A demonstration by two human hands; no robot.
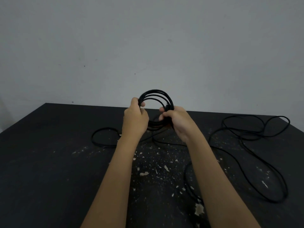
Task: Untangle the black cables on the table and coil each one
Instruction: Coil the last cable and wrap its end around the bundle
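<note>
A coil of black cable [154,93] with several round turns is held upright above the far middle of the black table [49,162]. My left hand [135,117] grips the coil's left side. My right hand [177,120] grips its right side, fingers curled round the bundle. The coil's lower part is hidden behind both hands. A loose black cable [256,135] lies in wide loops over the right half of the table. A smaller loop of black cable [103,129] lies to the left of my left forearm, its end hidden behind the arm.
The tabletop is dark with pale chipped spots [144,173] in the middle. A plain grey wall [148,46] stands right behind the table's far edge. The table's right corner [286,120] is close to the loose loops.
</note>
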